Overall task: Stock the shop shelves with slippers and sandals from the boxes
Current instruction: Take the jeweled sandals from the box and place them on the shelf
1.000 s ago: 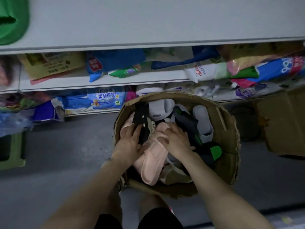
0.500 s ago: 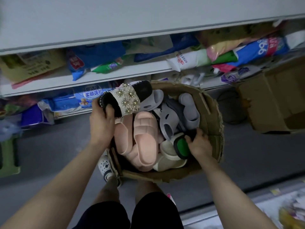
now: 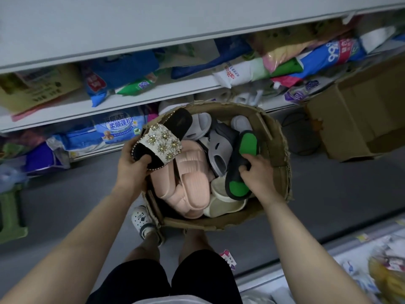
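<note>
A cardboard box [image 3: 278, 150] on the floor holds several slippers. My left hand [image 3: 131, 165] grips a black sandal with a white flowered, beaded strap [image 3: 163, 139], lifted over the box's left rim. My right hand [image 3: 255, 170] grips a black slipper with green sole pads [image 3: 241, 165] by its middle, sole up, inside the box on the right. A pink ribbed pair [image 3: 188, 183] lies in the middle, grey slippers [image 3: 219, 150] behind it and cream ones [image 3: 221, 202] at the front.
White shelves [image 3: 153, 95] ahead carry packaged goods in blue, green and white bags. A second cardboard box [image 3: 359, 119] stands at the right. A green stool [image 3: 11, 216] is at the left. My feet are under the box's near edge.
My left hand lifted the beaded sandal out of the box to its left rim. My right hand moved to the right side and raised the black and green slipper, sole up.
</note>
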The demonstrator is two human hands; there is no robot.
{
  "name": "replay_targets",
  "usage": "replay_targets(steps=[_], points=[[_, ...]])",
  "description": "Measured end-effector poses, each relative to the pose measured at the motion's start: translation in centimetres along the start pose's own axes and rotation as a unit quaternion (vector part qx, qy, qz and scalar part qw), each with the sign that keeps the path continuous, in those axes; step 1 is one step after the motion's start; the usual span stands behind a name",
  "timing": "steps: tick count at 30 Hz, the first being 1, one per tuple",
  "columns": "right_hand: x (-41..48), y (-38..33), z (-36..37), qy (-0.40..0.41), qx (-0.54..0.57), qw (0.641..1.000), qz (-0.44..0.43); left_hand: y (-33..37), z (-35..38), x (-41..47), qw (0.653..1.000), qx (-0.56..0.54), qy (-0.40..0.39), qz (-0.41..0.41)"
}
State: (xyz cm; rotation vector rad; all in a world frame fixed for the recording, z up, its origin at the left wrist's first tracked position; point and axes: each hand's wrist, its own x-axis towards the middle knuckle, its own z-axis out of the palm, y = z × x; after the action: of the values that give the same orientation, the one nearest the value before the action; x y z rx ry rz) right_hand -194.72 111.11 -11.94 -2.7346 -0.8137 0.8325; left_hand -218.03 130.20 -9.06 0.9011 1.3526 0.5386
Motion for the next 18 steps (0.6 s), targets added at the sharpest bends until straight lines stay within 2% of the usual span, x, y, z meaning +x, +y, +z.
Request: replay_targets(steps=[2, 5, 7, 10, 15, 18], points=[[0.1, -0.8, 0.9, 0.002, -0.057, 0.998, -0.03, 0.5, -0.9, 0.3, 1.0, 0.0, 0.015, 0.018], [0.3, -3.3, 2.6, 0.021, -0.067, 0.989, -0.132, 1.3, -1.8, 0.4, 0.999, -0.006, 0.034, 0.033], [0.4, -5.2, 3.6, -0.014, -0.092, 0.978, -0.185, 1.5, -2.7, 0.5, 0.998, -0.013, 0.046, 0.038], [0.9, -7.0, 4.8, -0.059, -0.174, 0.967, -0.175, 1.1, -4.2, 0.5, 0.997, -0.029, 0.071, 0.03], [2.5, -7.1, 4.9, -0.001, -0.285, 0.952, -0.11, -0.4, -5.8, 0.2, 0.995, -0.042, 0.092, 0.012], [3.3, -6.7, 4.1, 0.015, -0.289, 0.954, -0.085, -1.4, -5.6, -0.2, 0.996, -0.037, 0.082, -0.002]])
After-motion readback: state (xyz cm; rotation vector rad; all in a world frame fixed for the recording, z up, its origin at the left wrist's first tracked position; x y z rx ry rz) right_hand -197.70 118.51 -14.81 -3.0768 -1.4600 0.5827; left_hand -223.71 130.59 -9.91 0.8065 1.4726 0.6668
